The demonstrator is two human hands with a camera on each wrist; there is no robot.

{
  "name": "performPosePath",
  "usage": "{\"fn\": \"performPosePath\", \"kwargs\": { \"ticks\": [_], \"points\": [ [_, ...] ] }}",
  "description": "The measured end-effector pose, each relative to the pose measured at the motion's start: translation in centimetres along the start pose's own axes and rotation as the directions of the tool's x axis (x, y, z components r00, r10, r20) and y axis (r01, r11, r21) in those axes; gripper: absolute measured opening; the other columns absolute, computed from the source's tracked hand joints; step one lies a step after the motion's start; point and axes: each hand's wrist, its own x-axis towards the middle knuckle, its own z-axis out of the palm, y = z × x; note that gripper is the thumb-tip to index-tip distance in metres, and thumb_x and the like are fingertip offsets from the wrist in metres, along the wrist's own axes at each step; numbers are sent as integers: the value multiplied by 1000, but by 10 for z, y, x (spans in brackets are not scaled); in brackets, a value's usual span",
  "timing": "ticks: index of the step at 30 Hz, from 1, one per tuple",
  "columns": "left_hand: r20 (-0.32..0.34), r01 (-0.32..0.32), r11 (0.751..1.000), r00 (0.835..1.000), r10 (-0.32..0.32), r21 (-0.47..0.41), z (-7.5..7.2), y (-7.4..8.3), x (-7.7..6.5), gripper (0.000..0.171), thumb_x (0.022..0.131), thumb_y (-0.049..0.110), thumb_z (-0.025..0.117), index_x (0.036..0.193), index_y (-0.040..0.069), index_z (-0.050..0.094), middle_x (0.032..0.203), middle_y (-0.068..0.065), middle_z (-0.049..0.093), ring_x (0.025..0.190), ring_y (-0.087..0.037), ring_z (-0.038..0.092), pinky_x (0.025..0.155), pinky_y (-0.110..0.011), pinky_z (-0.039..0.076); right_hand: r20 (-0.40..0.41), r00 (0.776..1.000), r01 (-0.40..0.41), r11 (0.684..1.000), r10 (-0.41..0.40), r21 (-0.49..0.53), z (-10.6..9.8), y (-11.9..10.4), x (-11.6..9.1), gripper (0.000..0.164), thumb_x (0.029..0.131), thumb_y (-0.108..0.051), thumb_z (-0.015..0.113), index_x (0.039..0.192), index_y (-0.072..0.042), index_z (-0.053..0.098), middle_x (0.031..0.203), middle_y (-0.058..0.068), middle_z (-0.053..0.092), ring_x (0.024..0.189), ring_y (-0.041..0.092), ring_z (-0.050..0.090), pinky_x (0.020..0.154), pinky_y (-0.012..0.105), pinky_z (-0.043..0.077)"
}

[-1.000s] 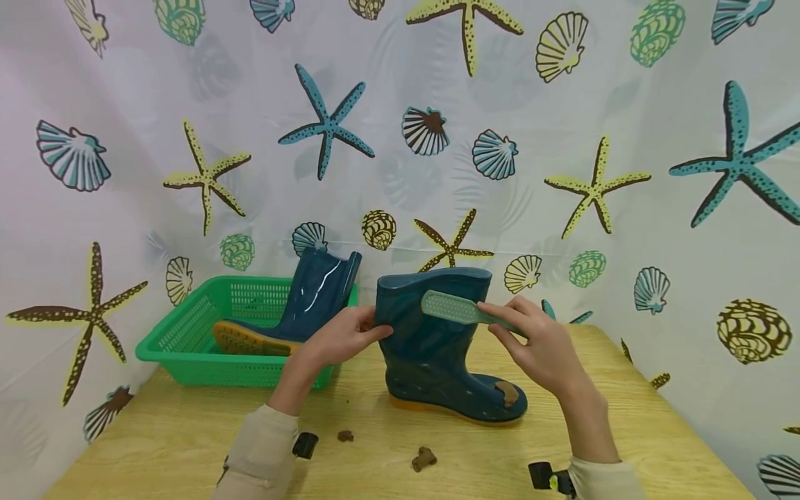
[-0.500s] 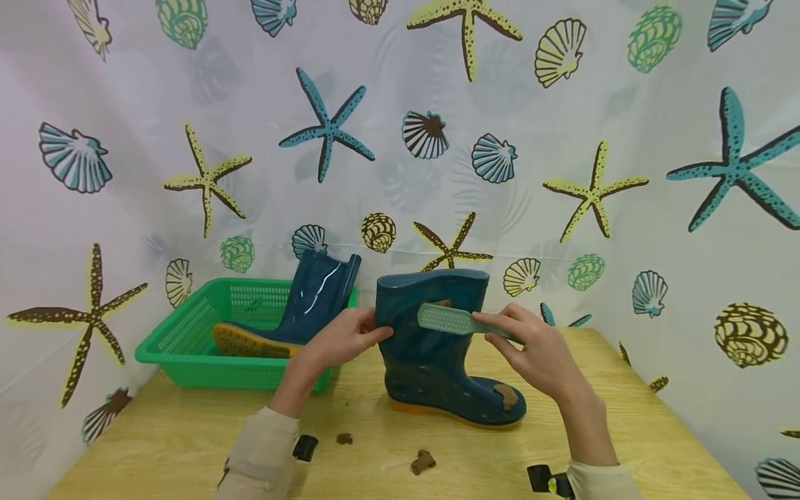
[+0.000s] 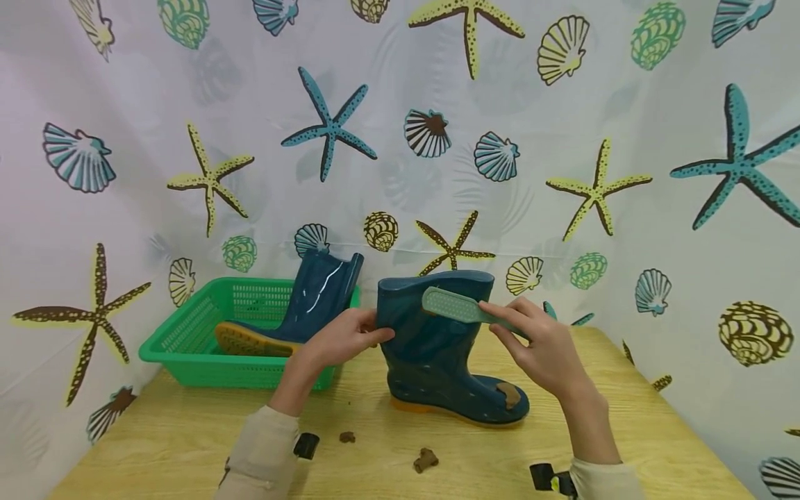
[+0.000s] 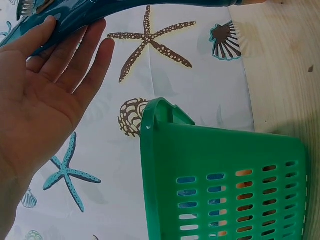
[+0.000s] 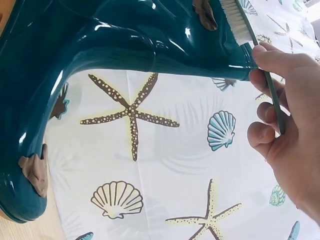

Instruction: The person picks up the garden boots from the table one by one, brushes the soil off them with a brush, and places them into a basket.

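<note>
A dark blue rubber boot [image 3: 428,357] with an orange sole stands upright on the table, toe to the right. My left hand [image 3: 348,338] grips the back edge of its shaft, thumb in front and fingers behind. In my right hand [image 3: 542,347] is the handle of a pale green scrub brush [image 3: 455,306], its white bristles [image 5: 236,22] turned toward the upper shaft. The right wrist view shows a brown mud clump [image 5: 205,14] on the shaft beside the bristles. Another mud patch [image 3: 509,395] clings to the boot's toe.
At the left a green perforated basket [image 3: 231,371] holds a second blue boot [image 3: 319,295], tilted, its shaft rising above the rim. Two brown mud bits, one larger [image 3: 426,460] and one smaller [image 3: 347,437], lie on the wooden table [image 3: 600,430]. A shell-patterned curtain [image 3: 400,194] hangs behind.
The brush has dipped slightly down and left on the shaft, then come back up and right. The left hand and the boot have stayed in place.
</note>
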Motion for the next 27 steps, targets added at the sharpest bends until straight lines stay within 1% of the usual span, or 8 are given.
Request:
{"fn": "performPosePath", "kwargs": {
  "ticks": [2,7,11,16,18,20,24,27],
  "points": [
    [9,-2,1000,1000,2,0,0,-1,0,34,101,39,57,82,11,50,69,0,44,65,-15,46,66,-31,42,24,1000,4,1000,-5,8,2,-1,0,45,83,-1,77,125,-17,71,86,-6,56,66,0,39,54,12,31],
    [9,-3,1000,1000,2,6,0,-1,1,34,101,39,58,81,12,50,69,0,46,65,-15,48,67,-32,43,75,997,-11,1000,9,22,3,-3,-2,42,83,-2,77,123,-17,72,85,-9,55,64,2,41,54,16,34],
    [5,-2,1000,1000,2,5,1,-1,2,33,101,40,58,83,13,51,73,-3,54,72,-14,55,69,-32,46,123,992,-29,999,28,12,1,-3,-5,40,83,-5,77,120,-18,73,88,-9,58,67,1,43,55,18,37],
    [-4,25,1000,1000,-25,-5,1,-2,1,34,100,41,58,84,12,53,76,-5,58,76,-14,58,70,-32,47,173,984,-29,1000,29,-3,0,-1,-6,38,84,-8,77,121,-19,73,91,-10,59,69,-1,45,56,19,40],
    [-8,29,1000,1000,-29,-7,1,-2,1,33,100,41,58,85,12,54,77,-3,58,76,-14,59,70,-32,48,170,985,-27,1000,25,9,-1,-1,-6,40,84,-6,77,122,-19,72,91,-10,59,70,-1,44,56,20,40],
    [-10,31,999,999,-31,-9,1,-1,2,33,100,41,58,86,12,55,78,-5,59,77,-13,59,70,-31,48,154,988,-21,1000,17,22,-3,0,-6,42,83,-4,78,122,-18,72,91,-10,58,71,-1,43,56,20,39],
    [-13,41,999,999,-41,-10,1,-1,2,33,100,42,58,87,12,56,84,-13,63,76,-14,59,68,-32,47,112,994,-8,1000,5,25,-9,1,-4,46,80,0,78,122,-18,72,90,-10,57,71,0,41,57,16,35],
    [-13,35,999,999,-35,-13,0,-1,1,31,100,42,58,90,12,59,89,-13,66,77,-14,59,69,-32,47,69,998,-14,1000,13,12,-12,1,-3,47,81,2,77,123,-16,71,89,-8,57,71,0,40,57,14,32]
  ]
}}
